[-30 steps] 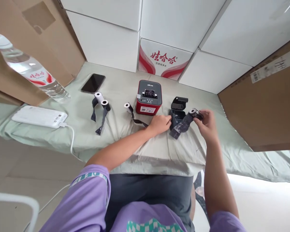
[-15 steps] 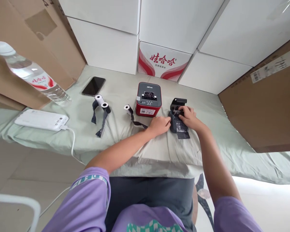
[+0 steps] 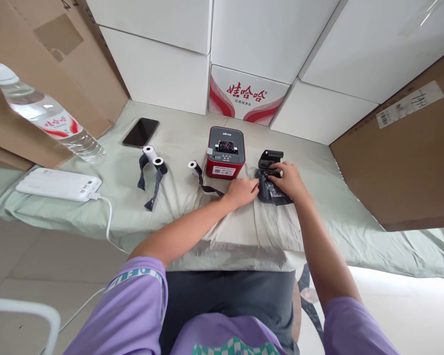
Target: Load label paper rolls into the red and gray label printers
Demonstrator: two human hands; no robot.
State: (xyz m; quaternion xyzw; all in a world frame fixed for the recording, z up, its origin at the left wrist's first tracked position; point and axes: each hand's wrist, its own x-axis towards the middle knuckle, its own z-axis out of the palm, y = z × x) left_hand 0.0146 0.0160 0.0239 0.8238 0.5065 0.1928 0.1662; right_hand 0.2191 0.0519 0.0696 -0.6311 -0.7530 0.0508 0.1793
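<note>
A small black portable printer (image 3: pixel 265 191) lies on the cloth with its lid (image 3: pixel 271 159) flipped up. My left hand (image 3: pixel 243 192) is closed, fingertips against the printer's left side, steadying contact low on its edge. Inside the open compartment, the thumb and fingers of my right hand (image 3: pixel 289 180) are bent together; what they pinch is hidden. A dark printed strip (image 3: pixel 276 191) lies across the printer's front, under my right hand. Left of it stands a red and black desktop printer (image 3: pixel 225 153), and a small roll with a dark tail (image 3: pixel 194 167) lies beside that.
Two more rolls (image 3: pixel 159 164) with dark tails lie to the left, near a phone (image 3: pixel 141 132). A white power bank (image 3: pixel 59 184) with a cable and a water bottle (image 3: pixel 46 113) are at far left. White cartons (image 3: pixel 247 93) line the back; a brown carton (image 3: pixel 403 158) stands right.
The dark strip that hung over the printer's front edge now lies further right and hangs out less. My right hand has shifted slightly within the compartment; my left hand stays at the printer's side.
</note>
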